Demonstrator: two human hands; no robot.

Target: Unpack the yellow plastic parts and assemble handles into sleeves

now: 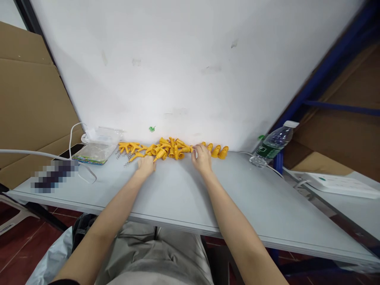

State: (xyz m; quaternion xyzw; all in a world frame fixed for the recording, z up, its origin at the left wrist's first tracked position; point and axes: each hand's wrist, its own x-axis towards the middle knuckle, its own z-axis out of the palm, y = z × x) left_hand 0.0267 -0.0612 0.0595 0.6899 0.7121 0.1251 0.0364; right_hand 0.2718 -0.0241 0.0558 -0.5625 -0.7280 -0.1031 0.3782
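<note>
A heap of yellow plastic pieces [170, 149] lies at the back of the table against the white wall; some are hollow and cone-like, others branch like small hands. My left hand [146, 165] rests at the heap's front left, fingers curled at the narrow tip of a cone-like yellow piece [160, 154]. At the right end of the heap, my right hand [202, 159] has its thumb and fingers closed at the end of another yellow piece [191, 149]. Beyond it, several upright yellow finger-shaped pieces [223, 152] form a row, partly hidden by that hand.
Small metal chains [126, 155] lie by the branched pieces. To the left are a clear plastic bag [95, 152], a white cable [44, 152] and a cardboard box [26, 107]. A water bottle [274, 144] leans by the blue frame; a white power strip [341, 185] sits further right.
</note>
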